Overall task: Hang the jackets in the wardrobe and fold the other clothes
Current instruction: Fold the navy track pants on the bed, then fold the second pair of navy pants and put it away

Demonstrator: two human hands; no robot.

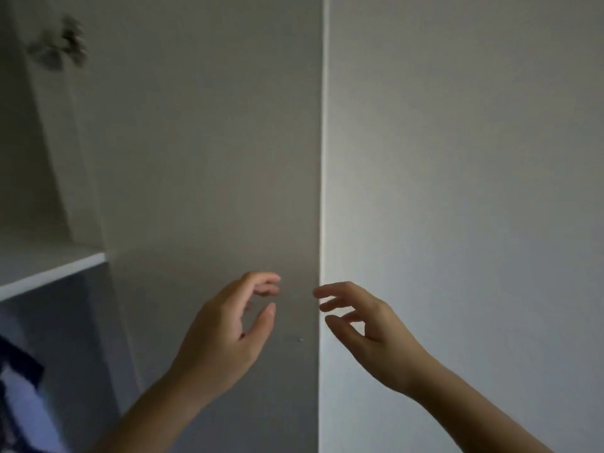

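White wardrobe door (pixel 457 191) edge faces both empty, loosely open hands, left (pixel 225 335) and right (pixel 366 328); best hooked fingertips-first, then swung gently.

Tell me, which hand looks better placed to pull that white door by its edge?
Probably the right hand: its open fingertips sit at the door's edge, while the left hand, also empty, hovers before the inner panel.

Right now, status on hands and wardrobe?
Left hand open, empty. Right hand open, empty, at pale wardrobe door's edge. No jacket held. White shelf left.
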